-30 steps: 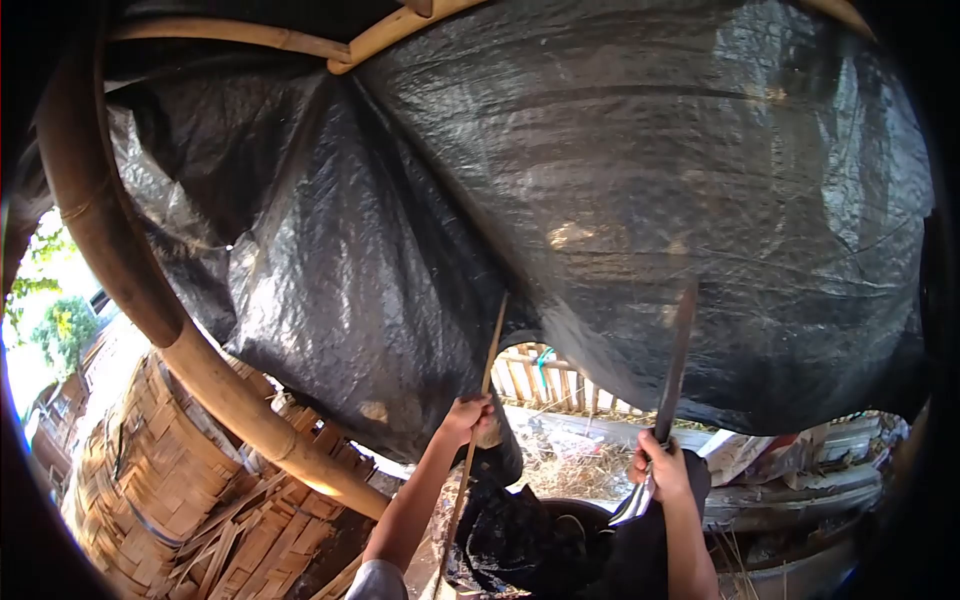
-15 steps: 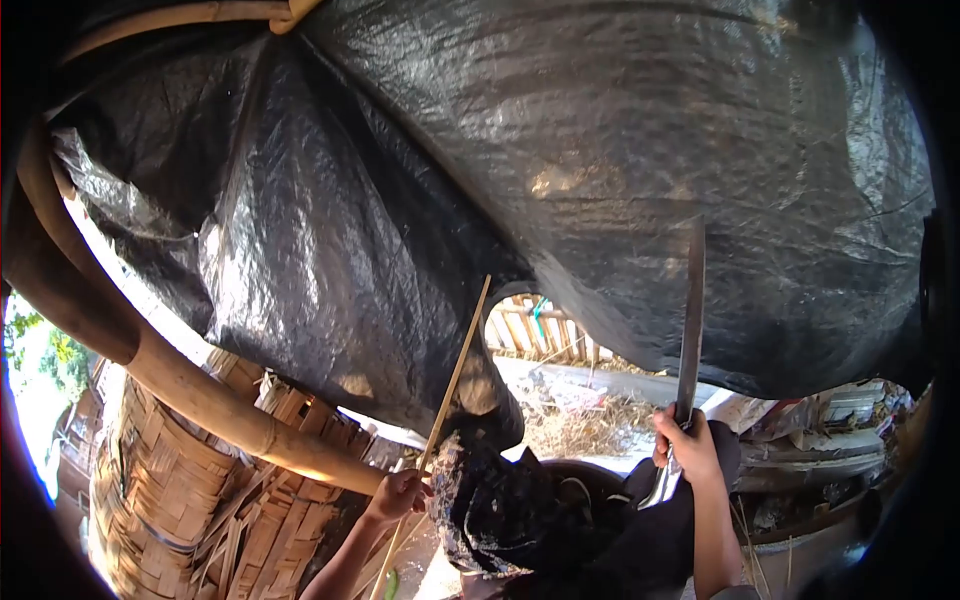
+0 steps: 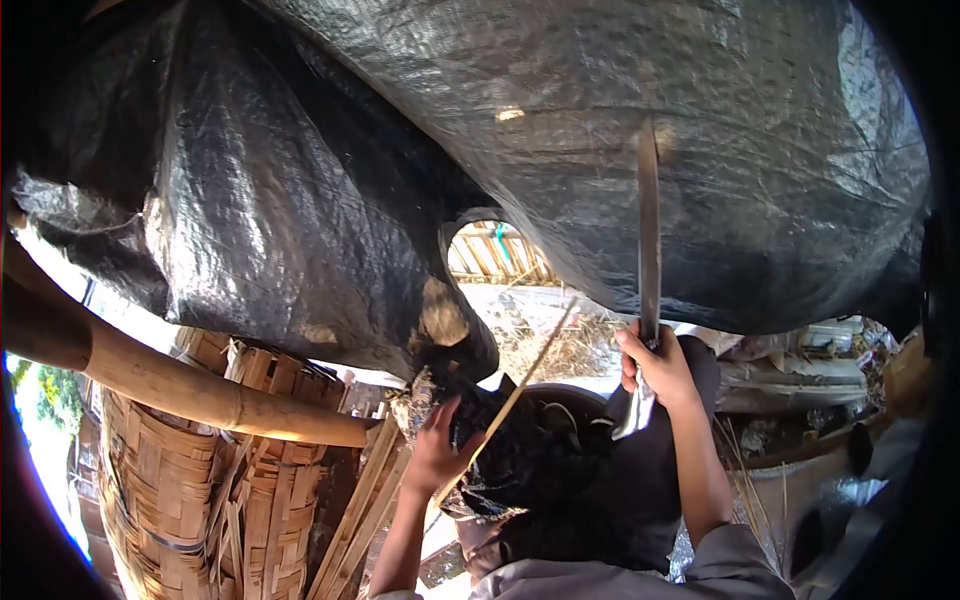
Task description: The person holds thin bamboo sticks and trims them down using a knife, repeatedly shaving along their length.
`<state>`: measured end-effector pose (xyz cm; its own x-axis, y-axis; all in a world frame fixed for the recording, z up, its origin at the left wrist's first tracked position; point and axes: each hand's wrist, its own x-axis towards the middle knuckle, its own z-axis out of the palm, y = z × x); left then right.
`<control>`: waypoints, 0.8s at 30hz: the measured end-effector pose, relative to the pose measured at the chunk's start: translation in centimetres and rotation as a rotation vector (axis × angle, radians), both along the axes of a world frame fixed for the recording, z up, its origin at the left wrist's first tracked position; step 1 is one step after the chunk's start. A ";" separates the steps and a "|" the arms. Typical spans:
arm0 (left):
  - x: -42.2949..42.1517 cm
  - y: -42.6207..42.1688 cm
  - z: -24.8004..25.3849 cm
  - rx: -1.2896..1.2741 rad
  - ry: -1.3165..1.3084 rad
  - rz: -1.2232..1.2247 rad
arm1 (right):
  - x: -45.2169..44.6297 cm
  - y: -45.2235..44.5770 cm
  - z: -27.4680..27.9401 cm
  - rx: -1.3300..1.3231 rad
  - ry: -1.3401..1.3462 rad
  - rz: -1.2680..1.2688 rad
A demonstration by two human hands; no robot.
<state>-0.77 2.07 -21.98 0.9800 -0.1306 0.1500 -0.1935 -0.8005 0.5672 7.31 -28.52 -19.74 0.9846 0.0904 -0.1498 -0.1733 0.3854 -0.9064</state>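
My right hand [image 3: 660, 368] is wrapped round the handle of a long machete [image 3: 649, 240], its blade pointing up and its pale handle end [image 3: 635, 415] showing below my fist. My left hand [image 3: 440, 452] has its fingers spread. A thin bamboo strip [image 3: 525, 380] slants up to the right beside that hand, passing by the thumb; whether the thumb bears on it I cannot tell. Dark patterned cloth [image 3: 475, 490] and my dark-clothed lap lie below the strip.
Black plastic sheeting [image 3: 300, 220] hangs low in front. A thick bamboo pole [image 3: 220, 400] crosses at left, above a woven bamboo basket [image 3: 160, 480]. Split bamboo pieces [image 3: 360, 510] lean near my left arm. Dry straw [image 3: 560, 345] lies beyond my knees.
My left hand has gone from closed round the bamboo strip to fingers spread, and has moved right. The strip leans further right and lower. The machete stays upright in my right hand.
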 end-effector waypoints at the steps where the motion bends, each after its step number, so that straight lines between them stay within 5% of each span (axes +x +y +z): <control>1: 2.1 -1.1 -1.2 0.023 -0.116 -0.058 | 0.0 0.2 0.3 0.024 -0.011 -0.018; 5: 9.0 -5.3 -4.8 -0.049 -0.200 -0.064 | 0.0 0.2 0.5 -0.014 -0.052 0.031; 7: 10.1 -7.8 -2.3 -0.098 -0.287 -0.076 | -0.1 0.1 0.5 -0.044 -0.049 0.031; 9: 8.3 -9.8 4.5 -0.401 -0.456 -0.062 | -0.3 0.0 0.8 -0.082 -0.060 0.010; 11: 3.0 -12.1 11.9 -1.084 -0.467 0.031 | -0.4 -0.4 0.8 -0.087 -0.040 0.023; 14: -1.8 -13.0 18.4 -1.584 -0.518 -0.550 | -0.2 -0.8 0.9 -0.124 -0.035 0.000; 17: -3.6 -13.6 19.7 -1.710 -0.389 -0.836 | 0.1 -0.3 0.6 -0.086 -0.049 -0.031; 24: -4.0 -13.7 18.9 -1.798 -0.283 -0.851 | 0.3 0.0 0.7 -0.041 -0.033 0.022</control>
<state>-4.75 -11.67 -3.08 0.6906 -0.0138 0.7231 -0.3551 0.8645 0.3556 7.59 -28.49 -19.05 0.9869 0.1064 -0.1214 -0.1511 0.3445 -0.9265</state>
